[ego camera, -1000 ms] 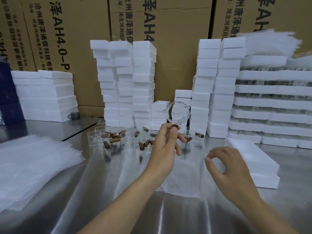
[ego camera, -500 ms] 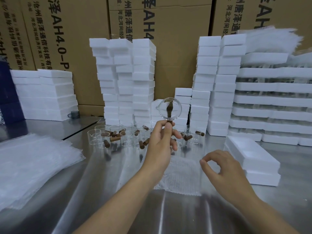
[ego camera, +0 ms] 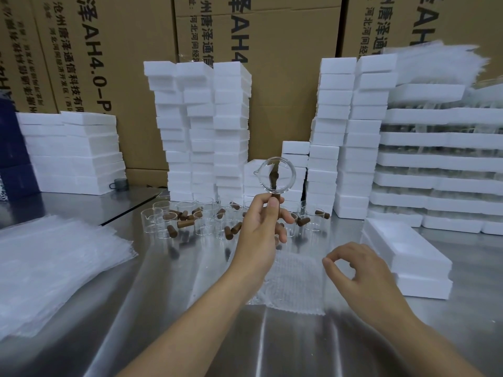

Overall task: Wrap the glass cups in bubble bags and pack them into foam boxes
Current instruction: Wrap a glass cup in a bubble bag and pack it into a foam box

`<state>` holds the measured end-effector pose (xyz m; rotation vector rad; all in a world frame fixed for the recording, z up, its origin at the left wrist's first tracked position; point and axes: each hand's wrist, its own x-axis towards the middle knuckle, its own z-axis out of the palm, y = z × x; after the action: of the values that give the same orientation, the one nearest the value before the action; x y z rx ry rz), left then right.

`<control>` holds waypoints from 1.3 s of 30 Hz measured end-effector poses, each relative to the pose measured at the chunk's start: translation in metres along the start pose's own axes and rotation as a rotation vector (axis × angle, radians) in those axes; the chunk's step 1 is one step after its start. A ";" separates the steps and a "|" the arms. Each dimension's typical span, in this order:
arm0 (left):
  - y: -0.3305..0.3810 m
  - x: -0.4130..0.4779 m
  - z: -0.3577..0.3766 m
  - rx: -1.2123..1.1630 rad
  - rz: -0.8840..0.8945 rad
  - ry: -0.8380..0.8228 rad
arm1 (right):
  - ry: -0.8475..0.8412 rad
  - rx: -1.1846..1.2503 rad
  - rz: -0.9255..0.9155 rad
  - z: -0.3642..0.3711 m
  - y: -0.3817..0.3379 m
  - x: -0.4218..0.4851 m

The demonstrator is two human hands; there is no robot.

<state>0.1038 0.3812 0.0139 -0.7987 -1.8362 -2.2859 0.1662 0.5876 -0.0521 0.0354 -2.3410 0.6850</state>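
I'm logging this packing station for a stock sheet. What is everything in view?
held glass cup: one, clear with brown handle, raised at centre
glass cups: many, clear with brown handles, on the table before the foam
bubble bag: one, clear, flat at front centre
bubble bag pile: one, clear, left side
foam boxes: many, white, stacked along the back
foam box pair: two, white, stacked at right front
cartons: several, brown, behind the foam
table: one, steel, under everything
left hand: one, grips the cup's handle
right hand: one, loosely curled, empty, above the bubble bag

Left hand (ego camera: 258, 232) partly covers cup handle (ego camera: 275, 197).
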 end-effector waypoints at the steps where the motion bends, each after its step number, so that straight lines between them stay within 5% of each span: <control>1: 0.000 0.000 0.000 0.001 0.002 0.000 | 0.001 0.001 0.001 0.000 0.000 0.000; 30: -0.027 -0.005 0.007 0.010 -0.155 0.029 | -0.007 0.024 0.024 0.000 -0.002 -0.002; 39: -0.026 -0.001 0.005 0.023 0.101 0.272 | -0.039 0.055 -0.003 0.001 -0.005 -0.003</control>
<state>0.0962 0.3928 -0.0084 -0.5320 -1.6605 -2.1812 0.1686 0.5827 -0.0520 0.0776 -2.3585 0.7531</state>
